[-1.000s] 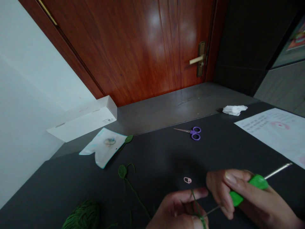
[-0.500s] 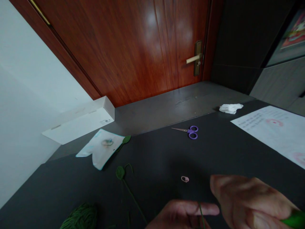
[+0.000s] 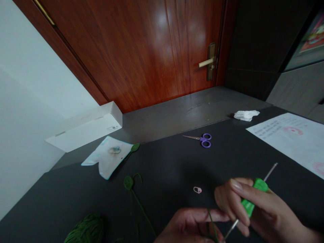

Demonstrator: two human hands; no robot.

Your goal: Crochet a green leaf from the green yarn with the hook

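Observation:
A crochet hook with a green grip point(image 3: 260, 185) is held in my right hand point(image 3: 233, 199), its fingers wrapped around the grip. The hook's lower shaft slants down toward my left hand point(image 3: 188, 222) at the bottom edge. Dark green yarn point(image 3: 212, 220) runs over the left index finger, which is stretched out, with the other fingers curled in. What the left fingertips pinch is cut off or hidden. Just beyond the hands lies a pink stitch marker point(image 3: 197, 190). To the left are a small round green crocheted piece point(image 3: 128, 182) with a stem and a ball of green yarn point(image 3: 86, 229).
Purple-handled scissors point(image 3: 205, 140) lie mid-table. At left, a white pouch point(image 3: 107, 158) touches a green crocheted leaf point(image 3: 135, 147), with a long white box point(image 3: 91, 131) behind it. Crumpled tissue point(image 3: 246, 115) and a printed sheet point(image 3: 291, 141) are at right.
My right hand has turned over and come closer to the left hand, bringing the hook into view with its lower end by the left fingers. The left hand has barely shifted.

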